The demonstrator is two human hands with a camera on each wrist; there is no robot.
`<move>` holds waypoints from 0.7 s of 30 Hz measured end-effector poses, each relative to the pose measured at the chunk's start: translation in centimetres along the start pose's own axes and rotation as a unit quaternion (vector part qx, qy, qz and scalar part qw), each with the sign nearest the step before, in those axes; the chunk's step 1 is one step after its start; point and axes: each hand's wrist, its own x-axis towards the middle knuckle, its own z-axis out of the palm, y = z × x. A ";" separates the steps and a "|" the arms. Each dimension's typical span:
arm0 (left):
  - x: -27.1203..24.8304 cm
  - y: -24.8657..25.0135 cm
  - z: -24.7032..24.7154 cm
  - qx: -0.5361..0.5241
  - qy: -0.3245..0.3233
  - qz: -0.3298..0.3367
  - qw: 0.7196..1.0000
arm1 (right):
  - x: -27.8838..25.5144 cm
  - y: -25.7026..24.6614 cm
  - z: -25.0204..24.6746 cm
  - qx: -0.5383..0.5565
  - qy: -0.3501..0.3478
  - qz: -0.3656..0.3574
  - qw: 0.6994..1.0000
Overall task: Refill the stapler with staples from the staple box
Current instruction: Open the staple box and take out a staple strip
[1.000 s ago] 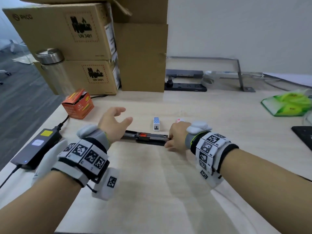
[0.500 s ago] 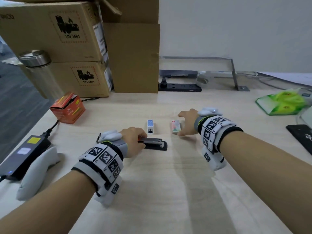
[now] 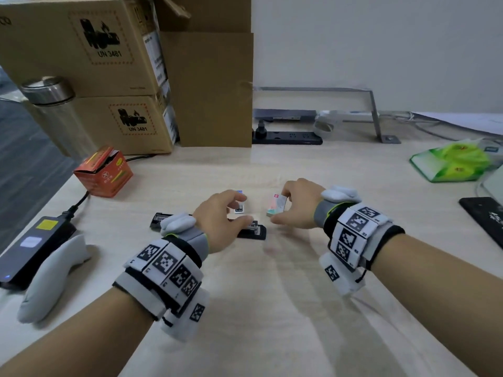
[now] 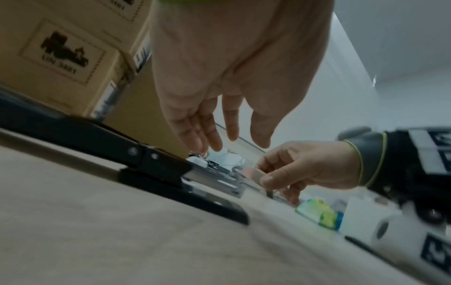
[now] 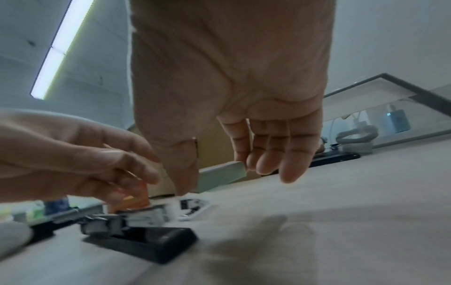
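A black stapler (image 3: 251,234) lies opened out flat on the pale desk, its arm stretching left under my left wrist. My left hand (image 3: 246,208) hovers just above its metal staple channel (image 4: 219,173) with fingers loosely spread, holding nothing. Right of it, my right hand (image 3: 279,206) grips a small pale green staple box (image 3: 275,204) between thumb and fingers, tilted and raised off the desk; the right wrist view shows that staple box (image 5: 219,172) between the thumb and index finger. A small white and blue box (image 3: 239,209) stands behind my left fingers, partly hidden.
Left side: an orange carton (image 3: 104,175), a black power adapter (image 3: 35,240) and a white controller (image 3: 51,278). Stacked cardboard boxes (image 3: 109,77) and a steel flask (image 3: 54,110) stand behind. A green packet (image 3: 451,161) and a black phone (image 3: 484,216) lie right.
My left hand has let go of the stapler and lifted with fingers spread; the stapler's arm now lies folded out to the left. My right hand has raised the staple box toward the stapler.
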 end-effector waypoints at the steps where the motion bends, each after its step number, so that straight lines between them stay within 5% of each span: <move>1: -0.1 0.3 0.2 -0.053 -0.013 -0.011 0.998 | -0.7 -0.5 0.1 0.021 0.013 -0.010 1.000; 4: -0.2 1.1 0.9 -0.230 -0.054 -0.069 0.969 | -2.2 -1.9 0.4 0.068 0.052 -0.025 0.996; 9: -1.5 1.8 0.8 -0.460 -0.088 -0.164 0.868 | -4.4 -4.1 1.2 0.094 0.075 -0.030 0.992; 13: -2.2 0.1 -0.2 -0.443 -0.083 -0.143 0.881 | -5.2 -5.1 1.8 0.109 0.040 -0.094 0.989; 18: -2.9 -1.2 -1.9 -0.425 -0.159 -0.109 0.884 | -4.7 -5.0 2.9 0.123 0.033 -0.154 0.980; 21: -3.0 -1.4 -2.5 -0.393 -0.127 -0.110 0.904 | -4.9 -5.4 3.0 0.113 0.059 -0.157 0.979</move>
